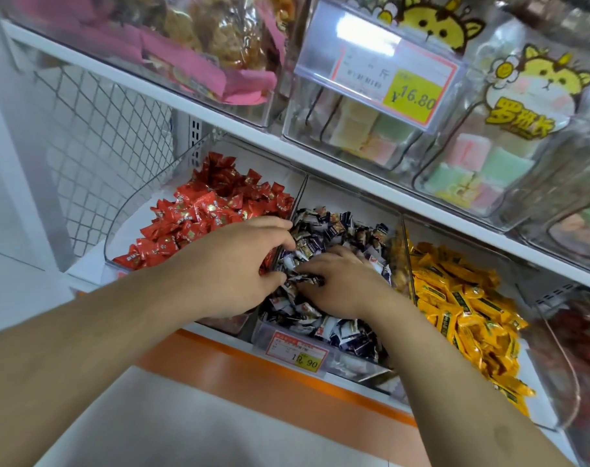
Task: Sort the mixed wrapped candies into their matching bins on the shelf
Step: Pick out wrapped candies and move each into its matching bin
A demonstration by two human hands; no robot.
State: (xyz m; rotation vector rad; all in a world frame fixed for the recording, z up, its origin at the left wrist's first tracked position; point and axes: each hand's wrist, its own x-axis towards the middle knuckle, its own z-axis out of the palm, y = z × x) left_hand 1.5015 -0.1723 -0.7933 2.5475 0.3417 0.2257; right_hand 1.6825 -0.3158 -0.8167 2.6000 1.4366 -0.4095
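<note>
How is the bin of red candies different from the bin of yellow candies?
The red candy bin stands at the left end of the row; the yellow candy bin stands right of the middle bin. Red wrappers look short and squarish; yellow ones are long bars. The left hand reaches over the red bin's edge; no hand touches the yellow one. Both are clear plastic.

Red candies [216, 210], navy-and-white candies [337, 230] and yellow candies [465, 298] fill three adjoining clear bins [118, 224].

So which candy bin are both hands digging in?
The middle bin of dark blue-and-white candies. Left hand and right hand are both in it; red and yellow bins sit beside.
</note>
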